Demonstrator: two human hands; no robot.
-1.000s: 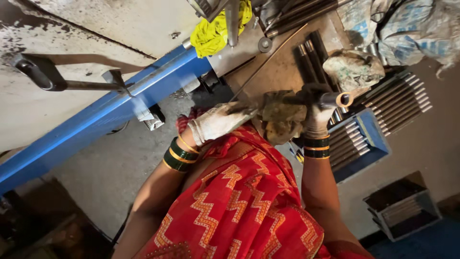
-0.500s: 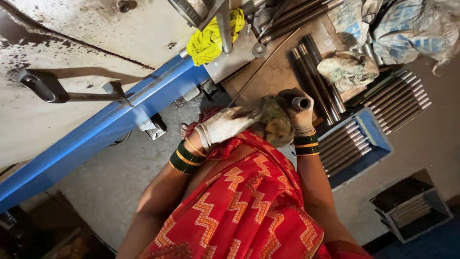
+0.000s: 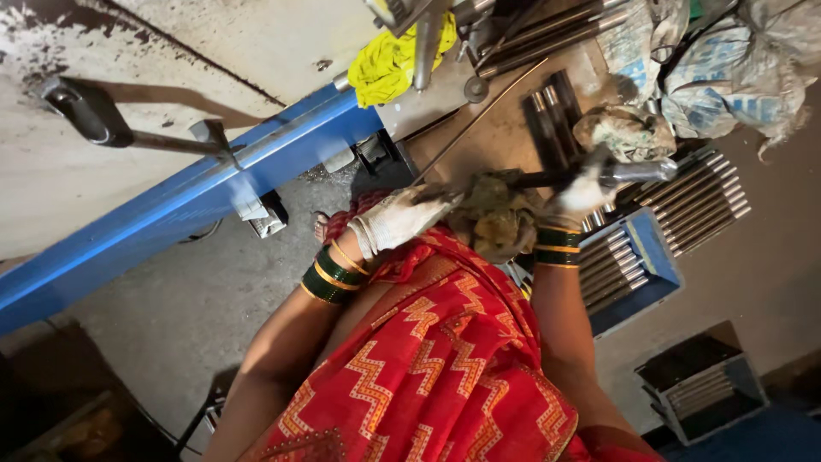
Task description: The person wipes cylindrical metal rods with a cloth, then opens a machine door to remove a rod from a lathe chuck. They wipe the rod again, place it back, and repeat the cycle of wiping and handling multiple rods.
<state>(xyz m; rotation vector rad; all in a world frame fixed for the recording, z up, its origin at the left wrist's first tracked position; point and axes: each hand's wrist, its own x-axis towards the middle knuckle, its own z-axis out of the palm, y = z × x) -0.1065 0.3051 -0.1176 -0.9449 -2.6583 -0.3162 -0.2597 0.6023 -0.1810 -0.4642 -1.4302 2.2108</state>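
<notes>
- The left hand [image 3: 402, 221], in a grimy white glove, was closed on the near end of a dark metal rod [image 3: 599, 175] and on a wad of dull brown rag [image 3: 500, 218] wrapped round it.
- The right hand [image 3: 581, 197], gloved too, gripped the rod farther along; the smooth round rod lay level in front of the red zigzag cloth.
- Half a second before, the rod's open end had faced the camera beside the right hand; here it had swung out sideways, its grey tip over the blue crate [image 3: 637, 265].
- The crate held rows of thin steel rods laid side by side.
- A smaller grey bin [image 3: 701, 385] on the floor held similar rods.
- A crumpled yellow cloth [image 3: 398, 60] lay on the counter [image 3: 505, 120] by a blue beam [image 3: 188, 205], near dusty sacks [image 3: 727, 68].
</notes>
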